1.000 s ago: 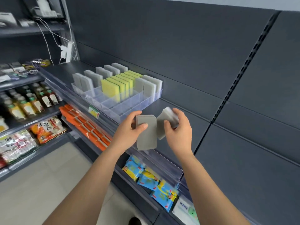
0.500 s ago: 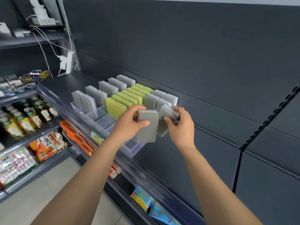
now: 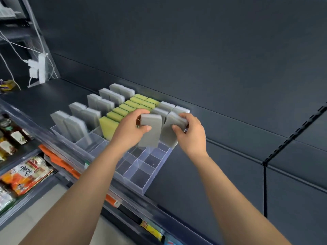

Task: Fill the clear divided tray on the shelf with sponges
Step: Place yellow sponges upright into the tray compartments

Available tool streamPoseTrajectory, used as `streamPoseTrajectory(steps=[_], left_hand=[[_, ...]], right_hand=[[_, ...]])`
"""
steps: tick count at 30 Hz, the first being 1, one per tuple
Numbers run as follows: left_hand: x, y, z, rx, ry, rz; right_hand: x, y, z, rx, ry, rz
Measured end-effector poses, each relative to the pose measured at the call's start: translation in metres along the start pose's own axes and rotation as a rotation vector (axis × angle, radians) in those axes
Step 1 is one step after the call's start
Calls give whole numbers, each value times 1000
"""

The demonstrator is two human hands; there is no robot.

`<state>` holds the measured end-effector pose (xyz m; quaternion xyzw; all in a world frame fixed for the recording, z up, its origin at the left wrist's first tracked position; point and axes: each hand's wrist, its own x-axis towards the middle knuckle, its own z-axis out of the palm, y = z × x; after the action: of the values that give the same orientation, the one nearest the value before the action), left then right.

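The clear divided tray (image 3: 144,189) stands on a dark shelf, its near right compartments bare. Grey sponges (image 3: 76,128) stand upright in its left rows, yellow-green sponges (image 3: 108,123) fill the middle rows, and more grey ones (image 3: 166,106) stand at the back right. My left hand (image 3: 128,132) grips one grey sponge (image 3: 150,135) upright over the right rows. My right hand (image 3: 191,133) holds a second grey sponge (image 3: 169,133) just to its right, its lower end down at the tray's right edge.
The dark shelf (image 3: 44,103) runs along a dark back wall. A white power adapter with cables (image 3: 38,69) hangs at the upper left. Bottles (image 3: 10,137) and snack packets (image 3: 26,174) fill lower shelves on the left. An orange-edged shelf front (image 3: 70,170) sits below the tray.
Both hands moved forward and down with their grey sponges, from in front of the tray to right over its right rows. The view closed in on the tray.
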<state>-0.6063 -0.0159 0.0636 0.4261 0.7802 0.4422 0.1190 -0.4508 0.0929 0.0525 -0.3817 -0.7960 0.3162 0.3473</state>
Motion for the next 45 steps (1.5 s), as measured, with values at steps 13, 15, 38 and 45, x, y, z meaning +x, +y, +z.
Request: streamPoseTrajectory(steps=[13, 15, 38, 45], left_hand=[[39, -12, -11, 158, -159, 127], [42, -14, -11, 158, -173, 138], [59, -21, -16, 315, -305, 284], [57, -19, -9, 435, -363, 333]], right_hand=[[7, -17, 22, -132, 4, 29], [7, -18, 24, -153, 14, 31], [-11, 7, 53, -320, -36, 25], [-9, 8, 55, -330, -23, 34]])
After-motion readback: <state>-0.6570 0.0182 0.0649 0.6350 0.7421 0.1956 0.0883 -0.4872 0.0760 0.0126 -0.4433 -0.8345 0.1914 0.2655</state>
